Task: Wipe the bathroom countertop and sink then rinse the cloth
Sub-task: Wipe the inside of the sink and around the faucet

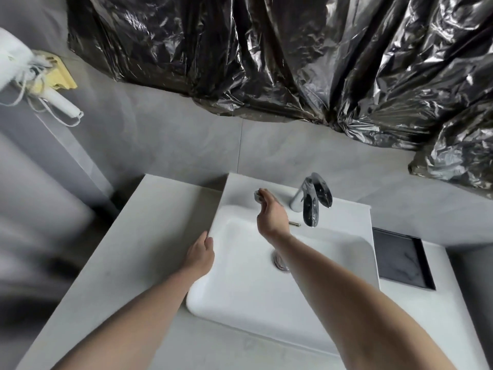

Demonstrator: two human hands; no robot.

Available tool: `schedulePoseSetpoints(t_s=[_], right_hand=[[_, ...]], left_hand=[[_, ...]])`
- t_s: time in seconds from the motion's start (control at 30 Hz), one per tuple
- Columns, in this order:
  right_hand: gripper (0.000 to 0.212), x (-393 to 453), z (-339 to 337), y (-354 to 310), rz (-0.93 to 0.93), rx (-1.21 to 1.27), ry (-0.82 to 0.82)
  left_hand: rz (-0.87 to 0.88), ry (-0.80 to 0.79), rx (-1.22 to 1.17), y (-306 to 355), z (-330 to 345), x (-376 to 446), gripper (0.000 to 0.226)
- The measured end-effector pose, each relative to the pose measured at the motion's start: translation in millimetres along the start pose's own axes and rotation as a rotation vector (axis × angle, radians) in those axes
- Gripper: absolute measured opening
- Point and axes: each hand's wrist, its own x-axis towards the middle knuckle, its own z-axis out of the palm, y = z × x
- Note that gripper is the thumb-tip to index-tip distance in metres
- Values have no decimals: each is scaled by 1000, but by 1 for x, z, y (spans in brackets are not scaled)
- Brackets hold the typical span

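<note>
A white rectangular sink (240, 297) sits on a pale grey countertop (138, 236). My right hand (270, 213) reaches over the basin to the sink's back ledge, left of the chrome faucet (310, 201). Its fingertips pinch a small grey-white bunched cloth (258, 195); most of the cloth is hidden by the fingers. My left hand (200, 253) rests on the sink's left rim, fingers curled over the edge, holding nothing. A chrome drain (280, 260) shows in the basin, partly behind my right forearm.
A black tray (400, 259) lies on the counter right of the sink. Crinkled black plastic sheeting (293, 54) covers the wall above. A white hair dryer (16, 62) with its cord hangs at upper left by a yellow object (60, 76).
</note>
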Motion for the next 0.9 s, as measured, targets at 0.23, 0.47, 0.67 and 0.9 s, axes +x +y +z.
schedulePoseSetpoints(t_s=[0.23,0.47,0.67,0.9], right_hand=[[67,52,31,-15,-166,-135,-122],[71,57,95,17,-348,-411,-356],[64,51,50,72,-145,-404,-75],[81,41,49,72,32,-234,154]], left_hand=[[-6,130,59,-18,21,7,50],[35,157,85,-21,22,7,69],[57,176,160,-20,20,8,46],[11,127,154,-14,16,3,50]])
